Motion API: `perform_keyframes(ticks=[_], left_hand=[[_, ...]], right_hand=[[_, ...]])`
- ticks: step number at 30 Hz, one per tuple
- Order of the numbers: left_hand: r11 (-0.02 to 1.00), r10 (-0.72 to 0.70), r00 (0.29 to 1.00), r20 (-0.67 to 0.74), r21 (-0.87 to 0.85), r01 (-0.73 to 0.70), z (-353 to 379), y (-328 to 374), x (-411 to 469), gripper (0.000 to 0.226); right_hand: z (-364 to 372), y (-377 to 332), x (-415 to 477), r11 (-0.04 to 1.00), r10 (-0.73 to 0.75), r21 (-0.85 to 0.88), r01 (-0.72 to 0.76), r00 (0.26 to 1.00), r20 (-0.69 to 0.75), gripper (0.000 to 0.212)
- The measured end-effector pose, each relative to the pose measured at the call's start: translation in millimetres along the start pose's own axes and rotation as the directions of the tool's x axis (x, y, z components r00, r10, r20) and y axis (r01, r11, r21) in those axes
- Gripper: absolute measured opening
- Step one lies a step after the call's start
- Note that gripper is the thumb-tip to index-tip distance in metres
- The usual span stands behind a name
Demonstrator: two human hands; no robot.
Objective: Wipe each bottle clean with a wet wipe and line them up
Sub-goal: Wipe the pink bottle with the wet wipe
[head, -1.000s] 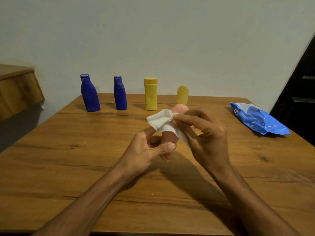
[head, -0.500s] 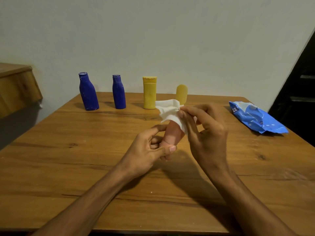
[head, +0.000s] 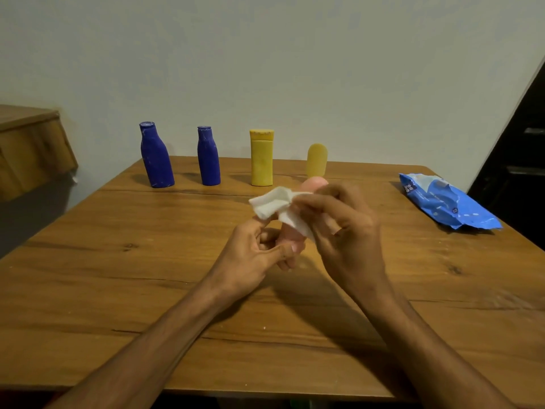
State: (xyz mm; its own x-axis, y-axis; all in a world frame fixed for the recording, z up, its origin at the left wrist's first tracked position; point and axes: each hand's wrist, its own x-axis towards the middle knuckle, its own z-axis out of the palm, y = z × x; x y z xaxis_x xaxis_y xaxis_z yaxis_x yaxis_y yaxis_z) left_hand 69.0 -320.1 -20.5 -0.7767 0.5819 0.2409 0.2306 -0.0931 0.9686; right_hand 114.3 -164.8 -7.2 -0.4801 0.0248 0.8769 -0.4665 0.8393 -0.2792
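My left hand (head: 253, 255) grips the lower end of a small pink bottle (head: 314, 183) held tilted above the table's middle. My right hand (head: 345, 231) pinches a white wet wipe (head: 272, 205) against the bottle's upper side; the wipe and fingers hide most of the bottle. Along the far edge stand a large blue bottle (head: 155, 156), a smaller blue bottle (head: 208, 156), a yellow flat-capped bottle (head: 261, 157) and a small rounded yellow bottle (head: 317, 160), all upright in a row.
A blue wet-wipe pack (head: 445, 203) lies at the right on the wooden table (head: 118, 276). A wooden ledge (head: 29, 143) juts out at the left, a dark doorway (head: 525, 160) at the right, a plain wall behind.
My right hand has slid the wipe down the pink bottle, uncovering its rounded top. The left hand keeps its grip on the bottom.
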Motion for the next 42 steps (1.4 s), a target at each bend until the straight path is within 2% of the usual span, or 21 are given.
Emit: perform_keyframes(ticks=[3,5,8,10,15,21,26,30,33,39,42], left_hand=[[1.000,0.007,1.000,-0.027,-0.015,-0.007,-1.5,2.2,0.0,0.021],[0.998,-0.002,1.000,-0.025,-0.056,0.000,-0.9,3.7,0.2,0.025],[0.989,-0.040,0.998,0.042,-0.138,0.045,0.4,5.4,0.1,0.048],[0.988,-0.063,0.995,0.078,-0.134,0.074,0.1,6.4,-0.2,0.054],[0.971,-0.061,0.996,0.069,-0.228,0.075,-0.9,6.9,1.1,0.053],[0.960,-0.090,0.981,0.172,-0.247,0.132,-5.6,9.0,-1.2,0.055],[0.907,-0.067,0.984,0.163,-0.400,0.128,-5.7,7.1,0.4,0.053],[0.927,-0.091,0.965,0.245,-0.333,0.173,-6.9,6.5,-1.0,0.053],[0.938,-0.099,0.965,0.242,-0.300,0.171,-5.7,5.5,-1.3,0.055],[0.903,-0.061,0.989,0.131,-0.416,0.111,-6.4,3.5,2.1,0.052],[0.907,-0.076,0.989,0.128,-0.402,0.122,-8.1,3.6,1.8,0.049]], right_hand=[[3.9,-3.4,-4.0,0.988,-0.133,-0.064,0.142,0.984,0.120,0.025],[2.9,-1.4,-3.5,0.984,-0.140,-0.101,0.150,0.986,0.095,0.026],[-1.1,5.1,-1.7,0.997,-0.038,-0.064,0.034,0.998,-0.049,0.020],[-3.3,7.4,0.0,1.000,0.028,0.004,-0.027,0.995,-0.095,0.020],[-8.0,8.6,2.8,0.996,0.013,0.093,-0.010,0.999,-0.034,0.021],[-9.9,5.8,7.8,0.978,0.151,0.169,-0.120,0.971,-0.183,0.018],[-10.6,8.6,8.9,0.954,0.158,0.266,-0.139,0.986,-0.052,0.021],[-14.2,10.1,11.6,0.941,0.233,0.280,-0.190,0.964,-0.129,0.019],[-15.2,11.4,13.7,0.912,0.297,0.335,-0.235,0.943,-0.148,0.018],[-6.9,5.8,3.7,0.949,0.145,0.276,-0.152,0.988,0.045,0.018],[-5.2,7.1,3.6,0.975,0.074,0.205,-0.082,0.996,0.046,0.019]])
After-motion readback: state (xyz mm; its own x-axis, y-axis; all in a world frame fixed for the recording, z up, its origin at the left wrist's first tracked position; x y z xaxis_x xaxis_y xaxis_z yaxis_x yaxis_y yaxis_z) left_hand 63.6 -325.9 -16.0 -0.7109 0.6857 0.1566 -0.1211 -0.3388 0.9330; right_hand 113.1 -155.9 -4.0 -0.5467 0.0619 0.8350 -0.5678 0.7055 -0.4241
